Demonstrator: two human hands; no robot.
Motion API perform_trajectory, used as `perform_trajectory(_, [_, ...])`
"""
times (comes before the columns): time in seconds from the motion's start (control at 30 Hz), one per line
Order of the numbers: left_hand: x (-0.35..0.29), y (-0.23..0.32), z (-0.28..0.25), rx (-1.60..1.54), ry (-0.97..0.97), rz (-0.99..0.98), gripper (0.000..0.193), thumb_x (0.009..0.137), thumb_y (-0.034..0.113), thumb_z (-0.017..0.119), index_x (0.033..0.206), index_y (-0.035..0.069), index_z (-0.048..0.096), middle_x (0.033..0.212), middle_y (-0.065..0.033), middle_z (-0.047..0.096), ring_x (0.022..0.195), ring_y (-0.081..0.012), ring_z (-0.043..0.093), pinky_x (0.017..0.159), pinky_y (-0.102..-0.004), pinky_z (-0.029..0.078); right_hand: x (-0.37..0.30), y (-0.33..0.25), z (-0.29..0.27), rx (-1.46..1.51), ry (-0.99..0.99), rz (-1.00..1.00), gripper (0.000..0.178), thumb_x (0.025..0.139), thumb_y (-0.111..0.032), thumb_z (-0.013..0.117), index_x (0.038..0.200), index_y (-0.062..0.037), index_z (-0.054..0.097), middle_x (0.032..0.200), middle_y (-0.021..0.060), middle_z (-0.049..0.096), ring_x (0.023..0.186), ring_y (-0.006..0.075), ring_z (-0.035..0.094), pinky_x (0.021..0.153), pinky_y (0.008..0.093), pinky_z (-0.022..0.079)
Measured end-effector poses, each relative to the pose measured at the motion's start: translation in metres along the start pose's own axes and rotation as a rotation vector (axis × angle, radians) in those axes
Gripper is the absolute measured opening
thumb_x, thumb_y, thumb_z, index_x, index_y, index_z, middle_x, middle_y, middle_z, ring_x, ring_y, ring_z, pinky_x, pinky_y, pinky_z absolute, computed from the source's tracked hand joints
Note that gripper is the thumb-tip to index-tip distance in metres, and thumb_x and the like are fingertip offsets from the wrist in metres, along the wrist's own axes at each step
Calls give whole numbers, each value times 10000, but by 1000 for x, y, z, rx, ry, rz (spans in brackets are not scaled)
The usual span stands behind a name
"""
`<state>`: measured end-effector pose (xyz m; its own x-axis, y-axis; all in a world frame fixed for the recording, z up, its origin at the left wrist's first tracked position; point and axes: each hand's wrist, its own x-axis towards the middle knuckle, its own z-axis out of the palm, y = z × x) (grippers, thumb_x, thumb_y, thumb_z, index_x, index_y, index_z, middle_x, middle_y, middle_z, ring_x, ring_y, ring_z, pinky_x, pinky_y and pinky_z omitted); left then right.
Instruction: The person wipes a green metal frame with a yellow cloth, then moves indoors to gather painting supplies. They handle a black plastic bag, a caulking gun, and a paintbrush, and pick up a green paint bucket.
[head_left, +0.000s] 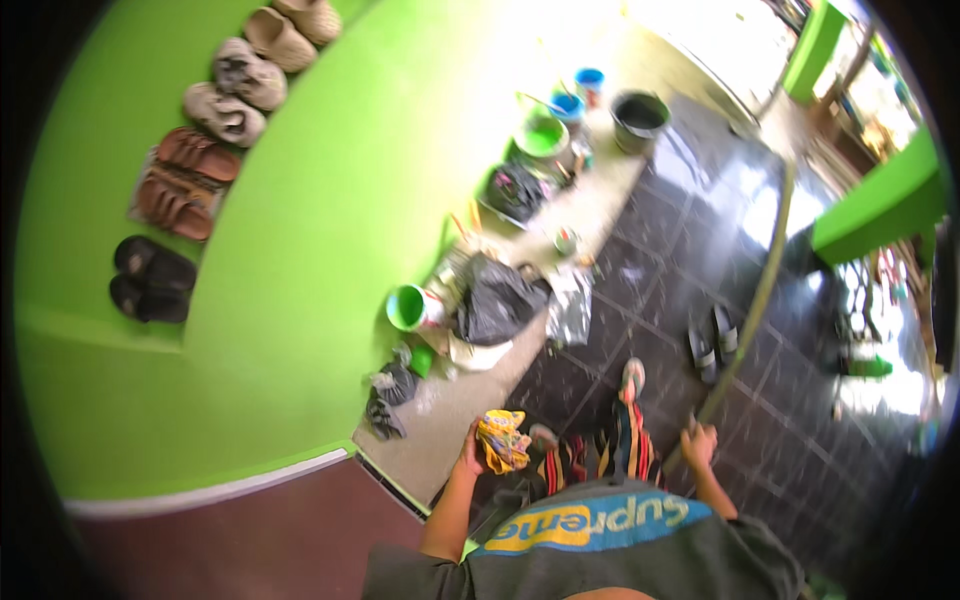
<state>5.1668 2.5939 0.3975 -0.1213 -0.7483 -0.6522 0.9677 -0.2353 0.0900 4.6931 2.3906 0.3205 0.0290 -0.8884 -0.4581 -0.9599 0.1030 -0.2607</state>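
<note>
A crumpled yellow wrapper or cloth with a multicoloured print (503,441) is gripped in my left hand (470,452), in front of my body at waist height. My right hand (699,443) is closed around the near part of a long, olive-yellow pole (757,330). The pole reaches away over the dark tiles and looks bent by the lens; its exact material is unclear. Between my hands are my legs in striped trousers. My left fingers are partly hidden behind the yellow bundle.
Along the green wall (330,260) stand paint buckets (541,137), a black bucket (640,122), black plastic bags (497,300) and a tipped green-lined bucket (408,308). Slippers (712,345) lie on the black tiled floor (640,250). Shoes and sandals (190,180) sit on the left ledge. A green pillar (880,205) rises at right.
</note>
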Motion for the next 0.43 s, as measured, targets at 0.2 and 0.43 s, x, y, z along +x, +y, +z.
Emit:
perform_trajectory(0.2, [106,63,58,261,53,130,576,884,317,604,1343,31,406,1278,-150,539,1147,-291,551,986,-434,441,34,108,-54,222,106,330,253,682,-223,633,800,-1,600,734,204,607,713,374,598,685,451,466])
perform_trajectory(0.43, [115,150,159,237,179,451,489,835,388,684,1183,67,567,1116,-75,646,977,-226,635,883,-442,508,113,111,-66,319,253,138,305,628,-242,691,754,13,579,715,172,620,632,299,589,629,436,454])
